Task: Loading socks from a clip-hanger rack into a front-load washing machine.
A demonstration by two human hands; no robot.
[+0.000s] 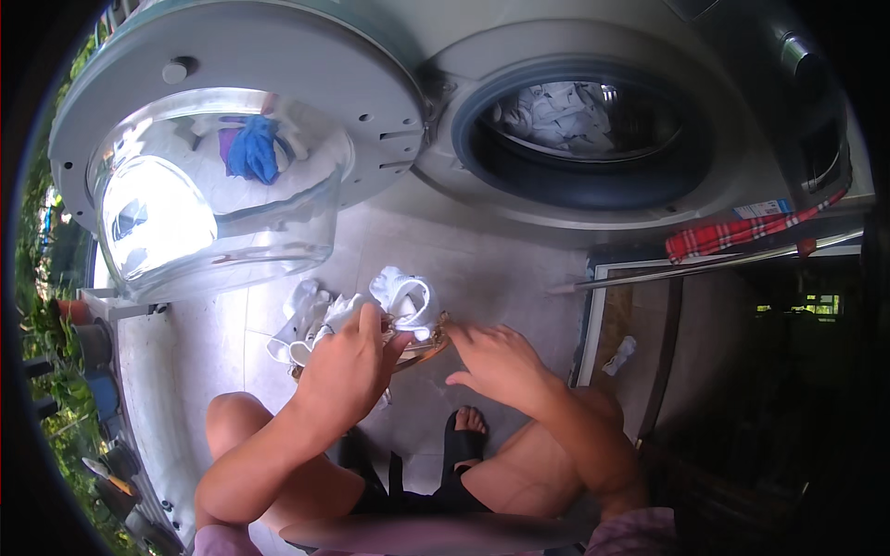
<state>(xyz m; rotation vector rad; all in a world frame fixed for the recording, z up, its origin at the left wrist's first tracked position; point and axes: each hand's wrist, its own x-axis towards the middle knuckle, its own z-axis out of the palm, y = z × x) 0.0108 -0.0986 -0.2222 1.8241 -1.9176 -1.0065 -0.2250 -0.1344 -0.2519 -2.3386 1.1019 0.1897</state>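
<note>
Over the tiled floor, white cloth items (330, 316) are bunched at a container with a brown, gold-trimmed rim (421, 356). My left hand (351, 365) has its thumb and forefinger pinched at the cloth; the exact part held is hidden. A ribbed white cloth loop (407, 299) stands up just beyond these fingers. To the right, my right hand (497, 361) reaches its fingertips to the gold trim (441, 329), with the thumb spread away. In front is a front-loading washing machine (445, 205), whose drum (629, 125) contains white laundry (556, 115).
The machine's round glass door (292, 243) is swung wide to the left. Blue cloth (256, 149) shows through or in its glass. A red plaid cloth (723, 233) lies by a metal pole (667, 276) at right. Potted plants (69, 340) line the left side.
</note>
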